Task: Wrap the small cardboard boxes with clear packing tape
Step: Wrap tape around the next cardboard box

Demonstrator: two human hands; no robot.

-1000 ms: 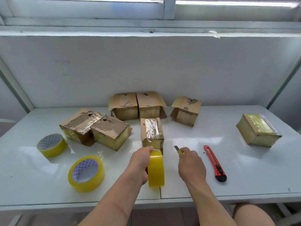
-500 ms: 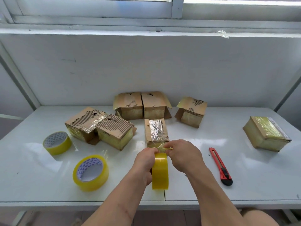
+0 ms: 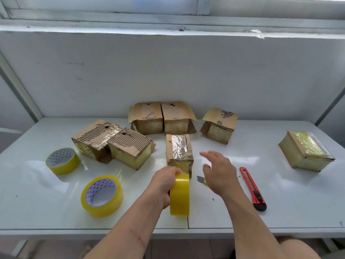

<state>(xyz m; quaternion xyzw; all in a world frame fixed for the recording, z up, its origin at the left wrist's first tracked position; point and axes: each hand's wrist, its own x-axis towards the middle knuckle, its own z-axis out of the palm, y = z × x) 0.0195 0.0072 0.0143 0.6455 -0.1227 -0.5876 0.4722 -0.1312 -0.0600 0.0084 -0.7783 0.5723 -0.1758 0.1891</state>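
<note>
My left hand (image 3: 164, 186) grips a yellow-tinted roll of clear tape (image 3: 179, 194), held on edge just in front of a small cardboard box (image 3: 178, 151) whose top carries a strip of shiny tape. My right hand (image 3: 219, 171) hovers open to the right of that box, fingers spread, holding nothing. A small yellow cutter blade (image 3: 202, 179) lies on the table under its fingers. Several other cardboard boxes stand behind: two at the left (image 3: 112, 143), two at the back (image 3: 162, 118), one back right (image 3: 220, 126) and a wrapped one far right (image 3: 306, 151).
Two more tape rolls lie flat at the left, one far (image 3: 62, 160) and one near (image 3: 102, 196). A red utility knife (image 3: 253, 188) lies right of my right hand. The white table (image 3: 289, 202) ends at a wall behind; its front edge is near my forearms.
My right hand has let go of the small cutter, which now lies on the table, and moved right with its fingers spread. The left hand still holds the roll at the box.
</note>
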